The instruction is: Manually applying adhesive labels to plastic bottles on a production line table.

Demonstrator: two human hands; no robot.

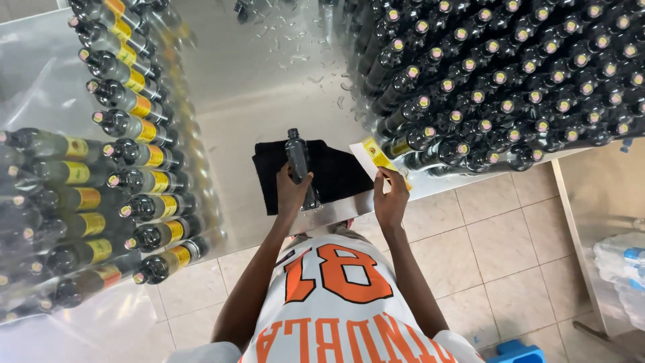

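The left hand [291, 190] wraps the dark bottle [300, 168] so that its middle is covered, and its base is lost behind the fingers; the right hand [390, 199] hides the near end of the yellow label strip [373, 156], whose print is too small to make out; the black cloth [336, 171] is partly covered by bottle and hand; the stacked labelled bottles [134, 168] run off the left edge (their far ends blur in plastic wrap); the upright capped bottles [510, 81] are cut by the top and right edges; the blue object [516, 352] is cropped at the bottom.
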